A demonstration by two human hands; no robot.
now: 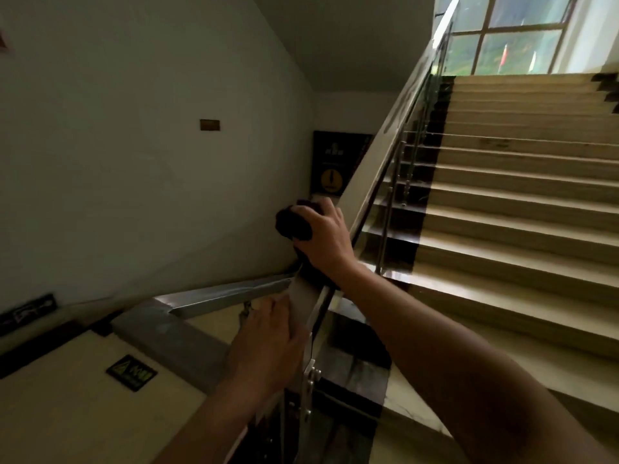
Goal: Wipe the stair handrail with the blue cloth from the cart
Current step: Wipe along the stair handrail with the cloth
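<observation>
Right hand (pixel 323 236) clamps the cloth (pixel 291 222) down on the handrail (pixel 375 155), at the bottom of the rising run just above the corner joint. The fingers curl over a bunched wad, and the cloth looks near black in this light. Left hand (pixel 268 343) is lower on the same rail below the corner, fingers bent onto its side and holding it, with no cloth under it.

Risks, as judged:
- Cloth is balled up, not spread, so it likely wipes only a narrow strip and misses the rail's sides.
- Part of the wad hangs off the rail's left edge. If the grip loosens, it could slip and fall on the landing side.
- The rail is long and steep up to the window (pixel 516 35). The arm is already stretched out, so wiping further means climbing the stairs (pixel 519 202). Watching the rail rather than the steps could cause a misstep.
- The corner where the metal lower rail (pixel 231 293) meets this one is easy to skip.

Around: glass panels on metal posts (pixel 392 209) under the rail, a dark sign with a yellow circle (pixel 331 165) on the far wall, a small plaque (pixel 210 124), and a floor sticker (pixel 131 372). Cart not in view. Nothing lies on the rail ahead of the cloth, and only the left hand sits on the rail behind it.
</observation>
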